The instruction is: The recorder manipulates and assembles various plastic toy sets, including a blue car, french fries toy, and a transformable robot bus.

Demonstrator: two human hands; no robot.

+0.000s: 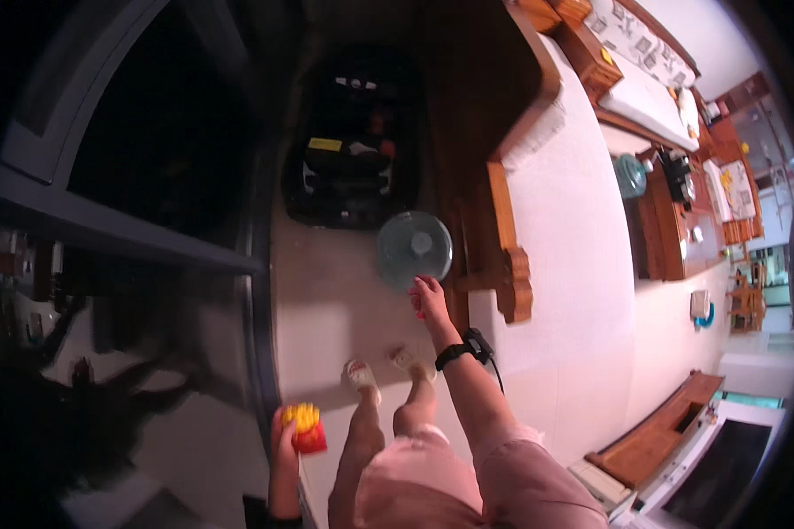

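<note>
My left hand (284, 438), low and left of my legs, is closed around a red carton of yellow fries (306, 429); whether it is real or a toy I cannot tell. Out in front, my right hand (427, 298) has its fingers curled. A bit of pinkish red shows at the fingers, too small to name. Just beyond that hand stands a round, translucent blue-green container (401, 256), like a big water bottle seen from its end. The fingertips overlap its near edge in the picture; I cannot tell whether they touch it.
Behind the container lies a dark case (344, 198) with a yellow label. A wooden bench (507, 256) borders the right side, a dark-framed glass door (260, 335) the left. Farther right are a second large bottle (629, 176), a wooden table (666, 238) and a low wooden cabinet (653, 432).
</note>
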